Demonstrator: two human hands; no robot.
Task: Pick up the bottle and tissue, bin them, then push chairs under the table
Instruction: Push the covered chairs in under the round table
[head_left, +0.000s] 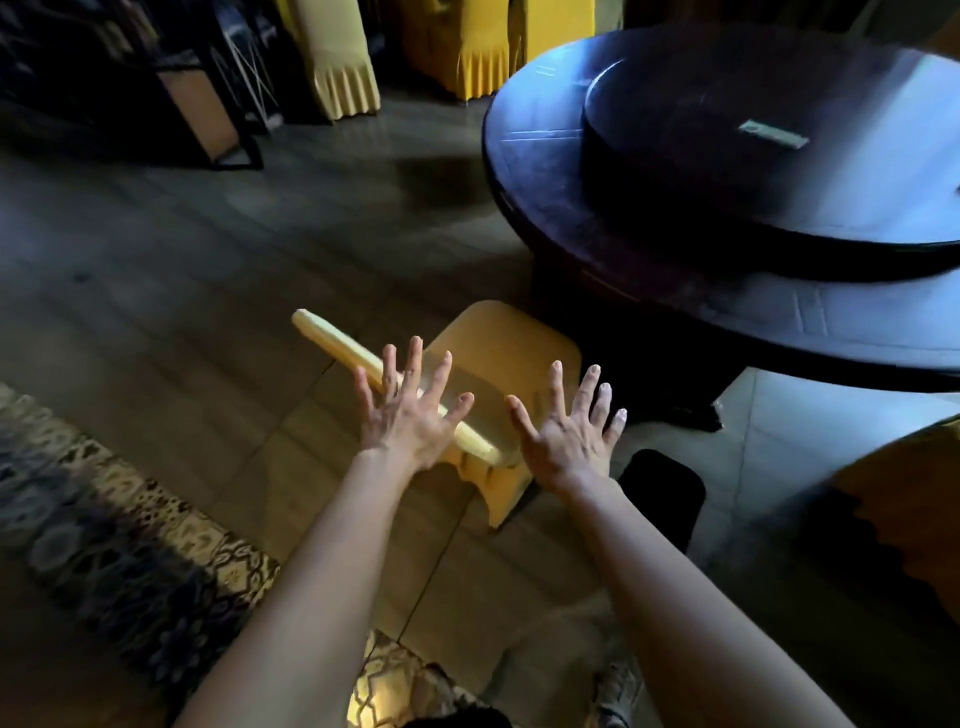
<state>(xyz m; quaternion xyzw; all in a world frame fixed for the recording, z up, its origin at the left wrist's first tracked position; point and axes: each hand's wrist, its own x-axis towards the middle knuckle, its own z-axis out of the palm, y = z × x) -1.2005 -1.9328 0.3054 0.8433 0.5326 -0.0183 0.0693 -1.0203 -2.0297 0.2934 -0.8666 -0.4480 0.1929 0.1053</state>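
Observation:
A chair in a yellow cover (498, 358) stands on the floor in front of me, its seat facing the dark round table (519, 156) at the upper right. Its backrest top runs diagonally from upper left to lower right. My left hand (410, 415) is spread open over the backrest top, fingers apart. To its right, my right hand (566, 426) is open just off the backrest's near end, holding nothing. I cannot tell whether either hand touches the fabric. No bottle or tissue is in sight.
A raised round turntable (727, 156) sits on the table, with a small pale card (774, 134) on it. More yellow-covered chairs (343, 57) stand at the back. A patterned rug (119, 519) lies lower left. Another covered chair's edge (914, 499) shows at the right.

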